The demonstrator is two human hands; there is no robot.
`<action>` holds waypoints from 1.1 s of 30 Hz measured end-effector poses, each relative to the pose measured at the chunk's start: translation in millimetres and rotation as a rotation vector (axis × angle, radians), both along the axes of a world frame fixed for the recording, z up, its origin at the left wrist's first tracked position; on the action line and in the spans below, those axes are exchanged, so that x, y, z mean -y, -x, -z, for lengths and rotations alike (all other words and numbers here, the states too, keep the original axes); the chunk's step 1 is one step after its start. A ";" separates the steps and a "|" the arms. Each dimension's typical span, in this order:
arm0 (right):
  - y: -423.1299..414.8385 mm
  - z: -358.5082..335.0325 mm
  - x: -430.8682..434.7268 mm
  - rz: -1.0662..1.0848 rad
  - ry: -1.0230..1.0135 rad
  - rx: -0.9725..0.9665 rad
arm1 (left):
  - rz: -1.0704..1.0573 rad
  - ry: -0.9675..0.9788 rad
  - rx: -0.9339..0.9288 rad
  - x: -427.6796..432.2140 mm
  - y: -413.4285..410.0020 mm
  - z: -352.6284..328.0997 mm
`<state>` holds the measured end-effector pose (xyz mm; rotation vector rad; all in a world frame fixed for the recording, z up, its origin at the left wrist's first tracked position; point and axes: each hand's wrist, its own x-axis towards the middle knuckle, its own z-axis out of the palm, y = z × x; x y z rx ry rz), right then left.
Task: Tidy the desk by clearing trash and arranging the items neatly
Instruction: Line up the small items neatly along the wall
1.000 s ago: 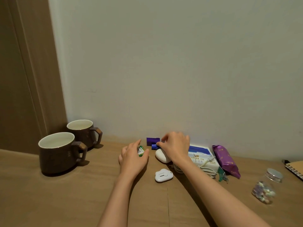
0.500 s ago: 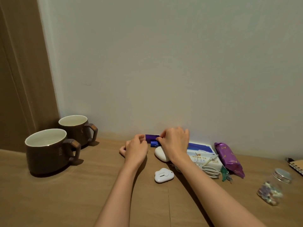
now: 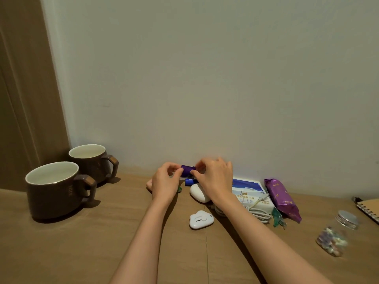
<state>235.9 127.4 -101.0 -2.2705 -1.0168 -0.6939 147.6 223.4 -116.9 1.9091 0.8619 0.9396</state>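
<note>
A small purple wrapper (image 3: 187,169) is pinched between my left hand (image 3: 165,181) and my right hand (image 3: 214,177), lifted slightly near the wall. A green candy wrapper (image 3: 179,189) peeks out under my left hand; I cannot tell if the hand holds it. A small blue item (image 3: 189,181) lies on the desk just below the purple wrapper. Below my right hand sits a white oval device (image 3: 198,194), partly hidden by the wrist.
Two brown mugs (image 3: 59,189) (image 3: 92,162) stand at the left. A white cloud-shaped gadget (image 3: 201,219), a tissue pack (image 3: 249,190) with a white cable (image 3: 259,214), a purple packet (image 3: 282,198), a glass jar (image 3: 336,235) and a notebook (image 3: 370,208) are on the right.
My left hand moved up and right to the purple wrapper. Both hands now pinch it and have raised it off the desk. The green wrapper is mostly hidden now.
</note>
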 end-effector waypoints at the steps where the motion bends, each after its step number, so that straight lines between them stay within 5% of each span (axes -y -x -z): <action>1: 0.9 -1.7 1.7 -0.023 -0.013 -0.005 | 0.007 0.022 0.013 -0.6 0.4 -1.4; 7: 13.2 -18.0 18.8 -0.111 -0.093 -0.106 | 0.011 0.262 0.368 -3.4 20.4 -17.1; 11: 35.6 -23.0 24.9 -0.306 0.077 -0.186 | -0.112 0.348 0.532 0.9 48.0 -22.8; 16: 65.3 -11.2 17.2 -0.386 0.312 -0.127 | -0.101 0.309 0.494 3.6 87.9 -20.5; 24: 123.1 -26.6 38.2 -0.643 -0.103 -0.574 | -0.041 0.144 0.355 32.2 165.7 -39.0; 33: 209.4 -64.0 94.3 -0.823 -0.225 -0.660 | 0.051 0.060 0.366 88.3 267.1 -73.6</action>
